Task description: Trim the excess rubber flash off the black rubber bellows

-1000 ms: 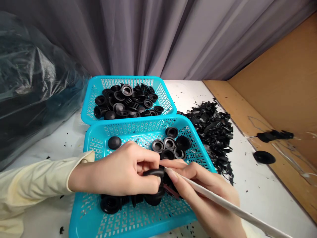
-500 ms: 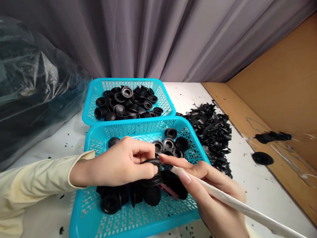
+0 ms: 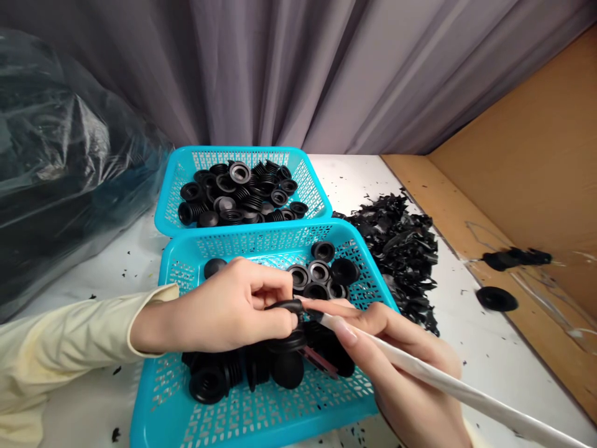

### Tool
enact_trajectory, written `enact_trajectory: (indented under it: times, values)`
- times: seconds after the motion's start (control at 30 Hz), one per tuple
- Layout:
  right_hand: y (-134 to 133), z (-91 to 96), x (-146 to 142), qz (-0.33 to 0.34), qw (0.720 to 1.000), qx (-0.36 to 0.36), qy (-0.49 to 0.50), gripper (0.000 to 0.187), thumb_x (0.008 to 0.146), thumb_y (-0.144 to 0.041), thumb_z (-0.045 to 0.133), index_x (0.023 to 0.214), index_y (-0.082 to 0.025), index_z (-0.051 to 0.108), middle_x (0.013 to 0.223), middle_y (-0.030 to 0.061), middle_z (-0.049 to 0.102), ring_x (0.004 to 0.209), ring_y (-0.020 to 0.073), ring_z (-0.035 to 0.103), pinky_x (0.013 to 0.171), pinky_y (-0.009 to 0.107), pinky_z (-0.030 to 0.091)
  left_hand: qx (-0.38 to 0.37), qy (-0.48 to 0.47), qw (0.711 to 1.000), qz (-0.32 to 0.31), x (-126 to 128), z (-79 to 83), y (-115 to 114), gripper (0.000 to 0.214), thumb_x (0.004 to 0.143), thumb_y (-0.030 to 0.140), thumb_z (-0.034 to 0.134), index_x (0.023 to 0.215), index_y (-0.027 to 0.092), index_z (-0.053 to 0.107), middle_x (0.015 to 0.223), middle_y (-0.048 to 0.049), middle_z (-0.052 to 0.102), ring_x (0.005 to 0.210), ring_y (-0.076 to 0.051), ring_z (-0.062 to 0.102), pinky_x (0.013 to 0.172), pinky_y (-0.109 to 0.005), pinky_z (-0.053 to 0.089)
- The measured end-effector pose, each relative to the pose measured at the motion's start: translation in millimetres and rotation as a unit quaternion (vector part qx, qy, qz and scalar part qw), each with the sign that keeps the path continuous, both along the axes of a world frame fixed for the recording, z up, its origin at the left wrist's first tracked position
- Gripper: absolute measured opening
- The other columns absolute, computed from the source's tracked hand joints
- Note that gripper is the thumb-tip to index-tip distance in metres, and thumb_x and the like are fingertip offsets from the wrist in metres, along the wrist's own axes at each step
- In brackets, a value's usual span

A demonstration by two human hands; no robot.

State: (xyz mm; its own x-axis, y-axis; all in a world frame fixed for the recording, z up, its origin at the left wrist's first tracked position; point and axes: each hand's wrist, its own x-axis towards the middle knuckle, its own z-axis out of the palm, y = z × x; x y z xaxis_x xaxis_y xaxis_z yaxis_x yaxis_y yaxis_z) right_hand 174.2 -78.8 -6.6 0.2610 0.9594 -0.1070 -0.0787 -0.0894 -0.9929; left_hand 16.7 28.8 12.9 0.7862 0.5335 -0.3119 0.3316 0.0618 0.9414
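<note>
My left hand (image 3: 224, 311) is closed on a black rubber part (image 3: 285, 305), pinched between thumb and fingers above the near blue basket (image 3: 186, 258). My right hand (image 3: 401, 367) grips a long white-handled tool (image 3: 448, 387) like a pen; its tip meets the held part. Several black rubber parts (image 3: 321, 274) lie in the near basket, with more under my hands. A reddish-brown strip (image 3: 319, 361) shows just below the tool's tip.
A second blue basket (image 3: 308, 180) behind holds many black rubber parts. A heap of black trimmings (image 3: 401, 242) lies right of the baskets. Loose black pieces (image 3: 497, 298) sit on the wooden board at right. A large plastic-wrapped bag (image 3: 60, 186) fills the left. Grey curtain behind.
Both hands rose slightly with the part and tool one second ago; since half a second ago they have held almost still.
</note>
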Motion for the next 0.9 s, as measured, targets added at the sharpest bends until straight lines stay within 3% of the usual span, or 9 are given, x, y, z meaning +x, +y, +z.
enact_trajectory:
  times: [0.27,0.47,0.57,0.77,0.9]
  values:
    - [0.5,-2.3,1.4,0.012,0.997,0.031,-0.072,0.026,0.084,-0.027,0.064,0.059,-0.025,0.058,0.091,0.0034,0.079,0.085,0.0254,0.073,0.065,0.032,0.058,0.032,0.009,0.999,-0.01,-2.6,-2.5,0.1,0.015,0.071,0.017,0.052,0.058,0.017,0.045,0.052,0.0076,0.036,0.048,-0.006,0.031,0.041,-0.017,0.023]
    - [-0.4,-3.2,1.3,0.035,0.968,0.11,-0.222,0.019,0.085,-0.018,0.06,0.067,-0.024,0.059,0.093,0.003,0.078,0.078,0.0194,0.071,0.064,0.026,0.057,0.239,-0.019,0.97,-0.03,-3.1,-5.5,-3.0,0.027,0.069,0.009,0.052,0.052,0.018,0.032,0.049,0.0079,0.029,0.045,-0.006,0.027,0.042,-0.021,0.019]
    - [-2.5,-5.2,0.4,0.05,0.948,0.137,-0.283,0.016,0.087,-0.015,0.058,0.075,-0.024,0.06,0.1,0.0044,0.077,0.073,0.0175,0.068,0.065,0.029,0.058,0.293,-0.027,0.955,-0.035,-2.2,-5.9,-3.7,0.029,0.07,0.007,0.051,0.054,0.019,0.03,0.05,0.0074,0.032,0.045,-0.006,0.029,0.044,-0.023,0.021]
    - [-7.5,-14.1,-7.5,0.008,0.925,0.172,-0.339,0.017,0.089,-0.015,0.055,0.076,-0.026,0.054,0.102,0.0038,0.076,0.07,0.0189,0.067,0.067,0.034,0.059,0.328,-0.052,0.942,-0.052,-1.4,-7.7,-1.0,0.03,0.071,0.006,0.049,0.055,0.02,0.027,0.051,0.007,0.032,0.046,-0.008,0.029,0.045,-0.024,0.022]
    - [-6.8,-13.1,-7.7,0.013,0.918,0.16,-0.363,0.015,0.09,-0.016,0.053,0.081,-0.028,0.056,0.102,0.0,0.076,0.071,0.0167,0.07,0.074,0.031,0.058,0.332,-0.06,0.94,-0.056,-2.1,-5.3,-2.9,0.03,0.072,0.006,0.049,0.057,0.02,0.027,0.053,0.0067,0.032,0.047,-0.008,0.029,0.046,-0.025,0.022]
